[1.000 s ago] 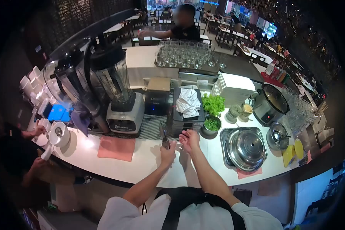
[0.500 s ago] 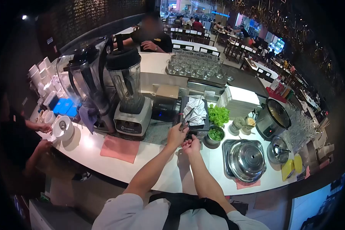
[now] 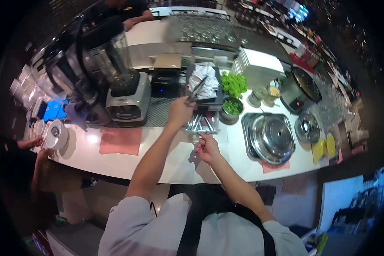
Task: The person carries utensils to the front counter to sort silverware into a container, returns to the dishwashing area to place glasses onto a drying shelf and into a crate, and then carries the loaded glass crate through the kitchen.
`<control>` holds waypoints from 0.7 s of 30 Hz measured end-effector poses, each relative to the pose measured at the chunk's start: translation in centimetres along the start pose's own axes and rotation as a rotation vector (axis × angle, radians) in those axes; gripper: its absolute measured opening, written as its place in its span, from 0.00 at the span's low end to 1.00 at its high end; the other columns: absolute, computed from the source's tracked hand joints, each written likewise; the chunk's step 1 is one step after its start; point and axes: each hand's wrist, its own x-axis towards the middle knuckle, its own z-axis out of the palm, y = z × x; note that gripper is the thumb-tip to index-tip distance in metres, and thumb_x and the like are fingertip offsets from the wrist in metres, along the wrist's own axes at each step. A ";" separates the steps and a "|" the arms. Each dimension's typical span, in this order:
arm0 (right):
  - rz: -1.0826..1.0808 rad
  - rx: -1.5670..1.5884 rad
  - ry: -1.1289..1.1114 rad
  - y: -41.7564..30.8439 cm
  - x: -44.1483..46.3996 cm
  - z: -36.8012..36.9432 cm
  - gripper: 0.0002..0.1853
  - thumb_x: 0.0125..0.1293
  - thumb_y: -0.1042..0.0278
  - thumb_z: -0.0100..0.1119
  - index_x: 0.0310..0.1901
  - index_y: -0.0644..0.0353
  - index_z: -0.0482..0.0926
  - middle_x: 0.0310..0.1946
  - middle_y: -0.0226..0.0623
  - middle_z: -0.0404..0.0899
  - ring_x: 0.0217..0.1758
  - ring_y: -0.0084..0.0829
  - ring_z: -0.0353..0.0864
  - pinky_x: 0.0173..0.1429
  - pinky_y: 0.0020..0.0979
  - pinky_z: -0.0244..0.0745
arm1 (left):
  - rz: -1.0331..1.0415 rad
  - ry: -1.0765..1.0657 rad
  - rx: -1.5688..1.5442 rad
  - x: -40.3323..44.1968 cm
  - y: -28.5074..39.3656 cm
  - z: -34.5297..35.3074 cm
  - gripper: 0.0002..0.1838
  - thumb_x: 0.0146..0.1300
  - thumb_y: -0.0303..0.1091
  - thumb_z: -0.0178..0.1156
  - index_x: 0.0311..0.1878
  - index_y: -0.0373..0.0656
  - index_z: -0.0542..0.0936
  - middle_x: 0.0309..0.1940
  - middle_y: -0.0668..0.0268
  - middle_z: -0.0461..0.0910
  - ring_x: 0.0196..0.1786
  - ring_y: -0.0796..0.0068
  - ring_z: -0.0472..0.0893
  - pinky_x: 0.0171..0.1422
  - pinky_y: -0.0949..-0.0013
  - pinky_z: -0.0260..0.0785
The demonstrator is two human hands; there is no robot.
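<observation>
My left hand [image 3: 181, 113] is closed around a dark metal utensil [image 3: 198, 88] with a pointed end; its exact kind is unclear. It is held just in front of crumpled white paper or cloth [image 3: 207, 81] on a black box [image 3: 212, 101]. Below, a small drawer [image 3: 214, 131] stands pulled out from the box, with silvery cutlery [image 3: 200, 123] lying inside. At the drawer's front edge, the curled fingers of my right hand [image 3: 208, 147] pinch its pull.
A steel pot of chopped greens [image 3: 232, 107] and lettuce [image 3: 234, 84] stand right of the box. Farther right are a domed steel lid [image 3: 272, 138] and a cooker [image 3: 301, 90]. Blenders [image 3: 126, 100] and a pink cloth [image 3: 120, 141] are left. A co-worker's hands hold a white bowl [image 3: 57, 134].
The drawer has come out towards me with my right hand, exposing the cutlery. My left hand still holds the utensil near the box. The camera view has tilted down.
</observation>
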 end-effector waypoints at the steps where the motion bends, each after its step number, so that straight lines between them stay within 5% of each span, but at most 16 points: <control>1: 0.002 -0.051 -0.032 0.2 -0.5 -0.8 0.08 0.70 0.66 0.52 0.35 0.49 0.64 0.18 0.23 0.59 0.22 0.25 0.63 0.27 0.29 0.62 | -0.007 -0.059 0.021 -0.1 -0.1 -0.3 0.09 0.59 0.35 0.63 0.38 0.39 0.82 0.24 0.54 0.81 0.29 0.60 0.82 0.36 0.60 0.70; 4: 0.016 -0.213 -0.197 -0.3 -1.9 -3.6 0.07 0.70 0.63 0.54 0.38 0.52 0.67 0.23 0.27 0.68 0.26 0.25 0.72 0.31 0.31 0.71 | 0.006 -0.144 0.056 -0.7 1.0 -1.5 0.12 0.62 0.37 0.60 0.38 0.37 0.82 0.22 0.60 0.79 0.25 0.68 0.77 0.33 0.62 0.68; 7: -0.004 -0.369 -0.054 -1.9 -6.8 -3.0 0.06 0.70 0.63 0.55 0.43 0.54 0.72 0.26 0.29 0.71 0.27 0.24 0.72 0.31 0.28 0.72 | -0.131 -0.214 -0.104 -2.3 2.0 -2.7 0.14 0.66 0.39 0.57 0.44 0.38 0.82 0.26 0.59 0.81 0.28 0.66 0.79 0.35 0.62 0.70; 9: -0.107 -0.486 -0.076 -2.8 -9.2 -3.2 0.08 0.70 0.63 0.55 0.45 0.58 0.75 0.27 0.30 0.72 0.29 0.24 0.73 0.33 0.29 0.73 | -0.247 -0.227 -0.450 -4.3 2.0 -2.1 0.15 0.70 0.41 0.55 0.47 0.40 0.81 0.20 0.72 0.70 0.24 0.80 0.68 0.29 0.69 0.65; 11: -0.202 -0.595 -0.125 -3.3 -10.4 -2.8 0.10 0.71 0.63 0.54 0.47 0.60 0.76 0.29 0.31 0.73 0.31 0.24 0.74 0.36 0.28 0.75 | -0.686 -0.540 -0.989 -6.8 3.6 -3.2 0.19 0.74 0.45 0.49 0.59 0.44 0.75 0.16 0.78 0.61 0.19 0.87 0.61 0.26 0.77 0.60; 13: -0.283 -0.707 -0.206 -3.3 -11.1 -2.5 0.12 0.72 0.63 0.54 0.50 0.62 0.75 0.31 0.32 0.74 0.34 0.24 0.76 0.38 0.27 0.77 | -0.800 -0.655 -1.336 -8.9 3.5 -2.0 0.22 0.75 0.45 0.46 0.64 0.44 0.69 0.18 0.77 0.57 0.19 0.86 0.59 0.26 0.77 0.58; 17: -0.278 -0.921 -0.293 -2.3 -11.9 -2.5 0.09 0.72 0.65 0.54 0.44 0.63 0.74 0.34 0.33 0.76 0.35 0.21 0.78 0.37 0.25 0.77 | -0.802 -0.635 -1.435 -10.6 4.8 0.1 0.26 0.74 0.44 0.48 0.69 0.43 0.65 0.24 0.74 0.65 0.25 0.81 0.66 0.28 0.75 0.62; 21: -0.376 -1.203 -0.142 -3.2 -13.6 -1.9 0.10 0.70 0.64 0.58 0.34 0.62 0.75 0.27 0.27 0.75 0.31 0.17 0.76 0.33 0.22 0.73 | -0.900 -0.629 -1.366 -11.7 5.1 1.0 0.24 0.74 0.44 0.49 0.68 0.42 0.66 0.24 0.74 0.66 0.26 0.82 0.67 0.28 0.76 0.62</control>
